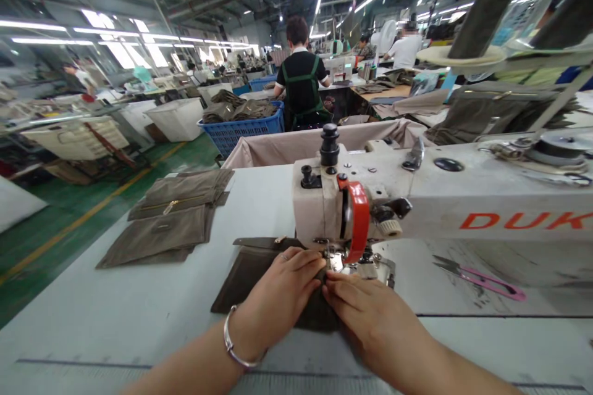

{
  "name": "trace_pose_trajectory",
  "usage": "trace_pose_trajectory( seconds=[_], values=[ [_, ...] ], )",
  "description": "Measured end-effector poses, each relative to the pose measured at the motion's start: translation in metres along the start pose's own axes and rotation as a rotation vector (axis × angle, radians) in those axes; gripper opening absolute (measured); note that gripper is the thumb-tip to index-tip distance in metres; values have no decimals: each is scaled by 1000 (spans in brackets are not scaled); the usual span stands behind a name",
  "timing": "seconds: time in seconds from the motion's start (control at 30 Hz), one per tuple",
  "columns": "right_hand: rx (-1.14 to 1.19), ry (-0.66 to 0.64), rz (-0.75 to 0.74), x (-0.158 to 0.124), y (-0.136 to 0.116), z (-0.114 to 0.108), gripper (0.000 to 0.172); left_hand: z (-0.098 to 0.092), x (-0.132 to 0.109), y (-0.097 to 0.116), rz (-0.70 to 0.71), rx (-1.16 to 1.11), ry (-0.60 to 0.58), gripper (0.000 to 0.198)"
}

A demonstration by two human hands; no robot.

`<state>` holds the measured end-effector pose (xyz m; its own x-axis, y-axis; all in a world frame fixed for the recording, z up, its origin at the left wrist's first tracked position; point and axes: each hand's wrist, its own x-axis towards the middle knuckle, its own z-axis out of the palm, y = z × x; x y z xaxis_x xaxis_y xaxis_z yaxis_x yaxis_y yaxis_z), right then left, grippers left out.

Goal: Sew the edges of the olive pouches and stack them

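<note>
The cloth (pixel 238 278) lies on the desk (pixel 139 315), under the left grip (pixel 282 290) and at the fingertips of the right grip (pixel 375 315); most of it reaches out leftward. Its long axis is partly covered, so I cannot tell it. The foot (pixel 337 261) is just ahead of both. Fingers are close together, pressing the cloth; whether they pinch, I cannot tell.

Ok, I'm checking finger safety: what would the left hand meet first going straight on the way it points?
Most likely the metal presser foot of the sewing machine, just past the fingertips of the left hand; the exact gap is unclear.
</note>
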<state>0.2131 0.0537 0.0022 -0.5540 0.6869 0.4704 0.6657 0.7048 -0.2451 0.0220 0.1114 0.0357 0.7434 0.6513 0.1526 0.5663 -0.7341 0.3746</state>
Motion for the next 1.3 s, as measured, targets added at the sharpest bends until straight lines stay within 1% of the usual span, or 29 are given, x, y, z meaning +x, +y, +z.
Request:
trace_pose_trajectory(
  seconds=[0.1,0.2,0.27,0.3,0.37,0.4,0.47,0.5,0.53,0.57,0.6,0.63,0.7,0.73,0.77,0.8,0.83,0.9,0.93,0.97,1.03,1.1,1.2,1.3],
  values=[
    [-5,-22,25,-1,0,2,34,-1,0,2,-6,-6,3,30],
    [4,-15,31,-2,-1,6,34,0,-1,2,-10,8,14,32],
    [-5,-6,28,-1,-2,3,34,0,-2,1,-1,19,21,34],
    [-4,-12,20,-1,-3,-2,35,0,-4,1,1,20,19,35],
    [21,-77,31,-1,-1,-20,40,-2,-9,-1,2,10,-1,39],
    [41,-124,58,-2,2,-31,44,-3,-12,-1,3,0,-22,48],
    [68,-218,172,-7,10,-54,53,-6,-20,-1,22,-21,-76,73],
    [73,-252,222,-10,16,-62,54,-6,-23,0,41,-27,-98,77],
    [77,-271,260,-12,23,-67,52,-7,-26,1,65,-27,-116,73],
    [75,-276,290,-14,30,-68,47,-7,-29,2,89,-21,-123,62],
    [58,-260,322,-15,37,-65,39,-6,-30,4,115,-11,-120,52],
    [22,-222,362,-14,43,-59,29,-5,-30,5,143,3,-107,48],
    [-88,-120,449,-10,48,-43,11,-2,-30,7,192,36,-76,49],
    [-137,-78,472,-8,47,-36,7,-1,-29,7,208,48,-66,50],
    [-164,-45,462,-6,44,-30,8,0,-27,8,211,54,-55,50],
    [-157,-24,413,-4,39,-26,10,0,-26,7,197,51,-39,48],
    [-112,-27,331,-4,32,-25,10,0,-25,7,170,40,-17,46],
    [37,-77,135,-4,16,-27,11,0,-23,6,128,3,34,43],
    [115,-116,60,-4,9,-29,12,1,-23,5,134,-5,47,42],
    [178,-159,19,-5,4,-31,13,2,-23,4,158,1,46,43],
    [234,-214,3,-5,-3,-33,14,4,-23,1,233,50,0,44],
    [234,-223,10,-5,-5,-31,15,7,-22,-1,275,104,-62,43],
    [227,-213,4,-3,-4,-28,16,8,-20,-4,283,132,-111,39],
    [219,-198,10,-2,-2,-26,18,5,-14,-6,276,132,-118,38]
  ],
)
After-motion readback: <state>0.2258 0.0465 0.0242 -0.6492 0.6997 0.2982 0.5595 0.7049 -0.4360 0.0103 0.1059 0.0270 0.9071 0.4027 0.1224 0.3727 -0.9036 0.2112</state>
